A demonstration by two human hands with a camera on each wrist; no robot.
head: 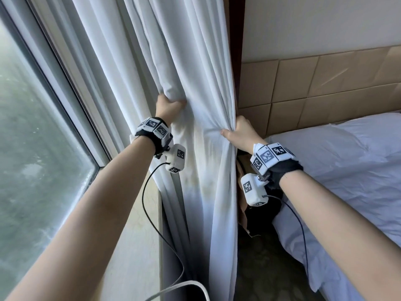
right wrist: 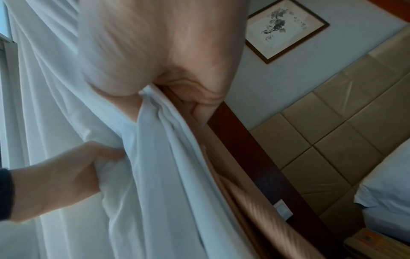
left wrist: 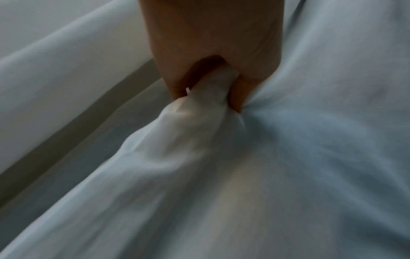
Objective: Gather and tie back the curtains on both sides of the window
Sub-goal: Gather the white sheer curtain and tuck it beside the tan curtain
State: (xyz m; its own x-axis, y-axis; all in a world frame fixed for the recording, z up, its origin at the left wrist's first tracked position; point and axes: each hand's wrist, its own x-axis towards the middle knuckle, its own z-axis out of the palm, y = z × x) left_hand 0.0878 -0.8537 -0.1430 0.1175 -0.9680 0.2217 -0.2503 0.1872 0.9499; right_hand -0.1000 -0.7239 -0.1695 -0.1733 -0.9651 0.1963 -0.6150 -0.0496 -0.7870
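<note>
A white curtain [head: 191, 61] hangs in long folds to the right of the window [head: 32, 127]. My left hand [head: 169, 104] grips a bunched fold of it from below; the left wrist view shows that hand [left wrist: 210, 84] with cloth [left wrist: 188, 131] squeezed between thumb and fingers. My right hand [head: 237, 132] clutches the curtain's right edge, drawn into tight pleats beside the dark wooden frame [head: 235, 51]. In the right wrist view the right hand [right wrist: 168, 94] holds the gathered edge [right wrist: 159, 140], and the left hand [right wrist: 73, 168] grasps fabric lower left. No tie-back is visible.
A bed with white linen [head: 347, 170] stands close on the right, under a tan padded headboard [head: 325, 90]. A stone sill [head: 134, 235] runs below the window. A framed picture [right wrist: 286, 29] hangs on the wall. Dark floor [head: 260, 268] lies between curtain and bed.
</note>
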